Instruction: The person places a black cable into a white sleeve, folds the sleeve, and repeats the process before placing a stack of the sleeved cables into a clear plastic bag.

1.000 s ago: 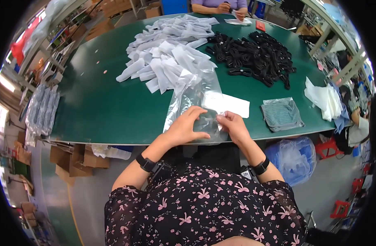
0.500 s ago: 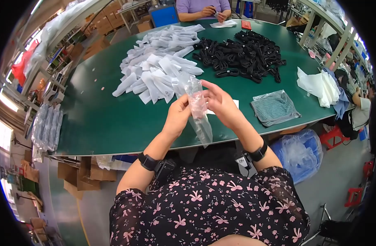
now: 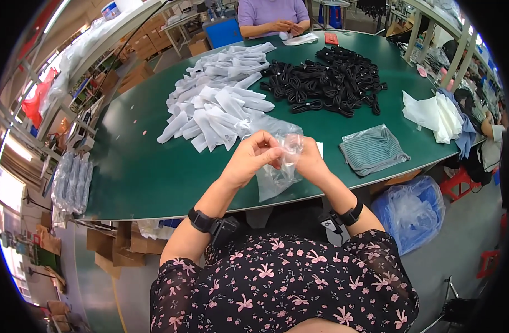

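Observation:
A clear plastic bag is spread between my two hands above the near edge of the green table. My left hand pinches one side of it with thumb and fingertips. On the other side my right hand has its fingers closed on the plastic. Just beyond the bag lies a heap of white sleeve-like pouches. To the right of that heap is a pile of bundled black cords. A white slip shows partly behind my right hand.
A flat bag with a grey-green striped item lies right on the green table. White cloth sits at the right edge, bagged bundles at the left. Across the table, a person in purple handles something small near a red packet.
The clear bag has gone from a narrow, folded strip to a wider spread. My right fingers, raised and apart before, have closed on it. The person opposite has brought their hands together.

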Demonstrator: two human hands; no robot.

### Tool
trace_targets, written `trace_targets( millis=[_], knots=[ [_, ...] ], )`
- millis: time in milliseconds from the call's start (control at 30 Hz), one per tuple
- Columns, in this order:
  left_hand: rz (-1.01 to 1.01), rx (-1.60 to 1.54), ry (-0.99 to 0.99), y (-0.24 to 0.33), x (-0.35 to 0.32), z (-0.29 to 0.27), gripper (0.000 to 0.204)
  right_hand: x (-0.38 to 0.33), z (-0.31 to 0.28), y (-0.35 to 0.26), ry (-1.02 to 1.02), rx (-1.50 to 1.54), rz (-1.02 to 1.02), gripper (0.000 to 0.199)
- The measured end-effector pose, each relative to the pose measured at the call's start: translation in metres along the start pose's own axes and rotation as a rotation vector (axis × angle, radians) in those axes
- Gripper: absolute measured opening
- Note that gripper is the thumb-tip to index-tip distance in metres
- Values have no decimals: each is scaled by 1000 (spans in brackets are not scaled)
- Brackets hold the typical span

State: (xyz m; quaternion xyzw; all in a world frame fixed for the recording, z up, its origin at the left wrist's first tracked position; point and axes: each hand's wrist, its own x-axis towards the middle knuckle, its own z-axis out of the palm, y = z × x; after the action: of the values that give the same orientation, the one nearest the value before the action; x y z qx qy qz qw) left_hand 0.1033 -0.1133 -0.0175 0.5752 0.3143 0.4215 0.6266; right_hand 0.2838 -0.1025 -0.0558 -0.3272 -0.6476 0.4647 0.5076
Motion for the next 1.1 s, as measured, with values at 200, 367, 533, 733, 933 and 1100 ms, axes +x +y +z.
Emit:
trace_targets(
  millis=[200,367,533,733,933,1100],
  knots=[
    [74,-20,32,10,-7,-30,15,25,12,-7,-205,155,203,15],
    [180,-64,292,16,-42,-93,11,59,-10,-10,-176,-81,253,15],
    [259,-131,481,28,-94,-146,10,94,-78,17,6,-150,203,17],
    [71,219,562,19,-78,-95,20,107,-22,-4,14,-300,181,25],
    [58,227,534,-4,-23,-67,21,105,64,-42,-59,-397,-75,20],
    [160,-245,773,1,-44,-114,16,108,50,-57,3,-529,-76,10]
  ],
)
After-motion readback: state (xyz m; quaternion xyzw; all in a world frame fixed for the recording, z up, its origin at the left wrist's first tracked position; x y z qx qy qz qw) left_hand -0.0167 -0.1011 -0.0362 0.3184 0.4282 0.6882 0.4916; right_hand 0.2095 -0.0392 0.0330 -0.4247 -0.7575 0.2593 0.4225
